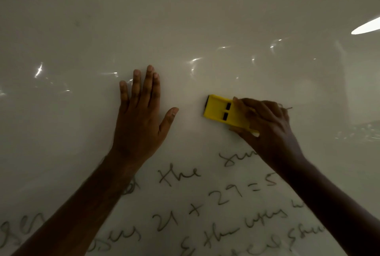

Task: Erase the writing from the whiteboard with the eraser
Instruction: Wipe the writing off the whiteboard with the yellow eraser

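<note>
Right hand [265, 124] grips the yellow eraser [223, 112], pressed flat to the whiteboard [185, 19]. Left hand [139, 115] lies just left of the eraser, fingers straight and spread, palm on the board. Above the eraser: board bare, only glare. Below the eraser: several lines of writing [205, 204] remain, sum and words included; a stroke shows just right of it. Judged barely begun to part done; most writing left.

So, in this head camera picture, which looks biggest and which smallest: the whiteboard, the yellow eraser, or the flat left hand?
1. Whiteboard, filling nearly the whole view.
2. Left hand, flat on the board.
3. Yellow eraser, though the right hand gripping it hides its far end, so its full size is unsure.
</note>
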`<state>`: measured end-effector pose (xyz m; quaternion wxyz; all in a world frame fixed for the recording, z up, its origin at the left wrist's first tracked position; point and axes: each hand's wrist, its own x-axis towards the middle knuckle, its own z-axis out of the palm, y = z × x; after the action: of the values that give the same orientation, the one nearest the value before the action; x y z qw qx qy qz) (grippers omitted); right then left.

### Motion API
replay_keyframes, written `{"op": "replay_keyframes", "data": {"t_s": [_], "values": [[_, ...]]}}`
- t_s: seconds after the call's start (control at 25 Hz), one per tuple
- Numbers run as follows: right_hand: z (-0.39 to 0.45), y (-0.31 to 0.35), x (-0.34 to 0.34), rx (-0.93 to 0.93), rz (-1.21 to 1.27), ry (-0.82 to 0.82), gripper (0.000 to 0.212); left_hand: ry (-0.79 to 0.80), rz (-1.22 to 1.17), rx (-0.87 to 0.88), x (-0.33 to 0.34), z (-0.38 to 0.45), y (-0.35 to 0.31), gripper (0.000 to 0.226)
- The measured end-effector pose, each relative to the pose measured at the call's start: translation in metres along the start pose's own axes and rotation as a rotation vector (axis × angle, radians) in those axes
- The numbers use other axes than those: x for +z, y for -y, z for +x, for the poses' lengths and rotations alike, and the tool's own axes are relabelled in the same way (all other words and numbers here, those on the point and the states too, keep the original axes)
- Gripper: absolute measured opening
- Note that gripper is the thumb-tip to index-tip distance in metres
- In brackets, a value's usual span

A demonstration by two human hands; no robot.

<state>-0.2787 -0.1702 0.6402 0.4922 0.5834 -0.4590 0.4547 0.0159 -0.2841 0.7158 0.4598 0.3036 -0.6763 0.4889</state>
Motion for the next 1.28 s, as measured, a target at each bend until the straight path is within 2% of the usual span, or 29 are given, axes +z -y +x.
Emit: {"op": "replay_keyframes", "data": {"t_s": [0.16, 0.36, 0.56, 0.76, 0.92, 1.08, 1.16, 1.28], "values": [[-0.047, -0.013, -0.004, -0.127, -0.05, 0.074, 0.059, 0.0, -0.001, 0.022, -0.001, 0.0, -0.001, 0.084], [-0.028, -0.054, -0.025, 0.049, -0.086, 0.046, 0.062, 0.01, -0.009, 0.027, -0.001, 0.002, -0.011, 0.084], [0.003, -0.051, -0.025, 0.124, -0.035, 0.03, 0.068, 0.013, -0.025, 0.084, 0.004, 0.006, -0.039, 0.083], [-0.046, -0.054, -0.028, -0.016, -0.08, 0.072, 0.063, 0.001, -0.031, 0.082, 0.005, 0.005, -0.041, 0.081], [-0.048, -0.084, -0.042, 0.165, -0.087, 0.052, 0.061, 0.012, -0.031, 0.08, 0.005, 0.006, -0.044, 0.082], [-0.009, -0.085, -0.039, 0.295, -0.023, 0.025, 0.07, 0.015, -0.029, 0.056, 0.006, 0.009, -0.049, 0.083], [-0.003, -0.074, -0.034, 0.285, 0.004, 0.021, 0.07, 0.015, -0.028, 0.053, 0.006, 0.009, -0.05, 0.083], [-0.028, -0.062, -0.034, 0.17, -0.012, 0.046, 0.069, 0.002, -0.029, 0.057, 0.006, 0.008, -0.05, 0.083]]}}
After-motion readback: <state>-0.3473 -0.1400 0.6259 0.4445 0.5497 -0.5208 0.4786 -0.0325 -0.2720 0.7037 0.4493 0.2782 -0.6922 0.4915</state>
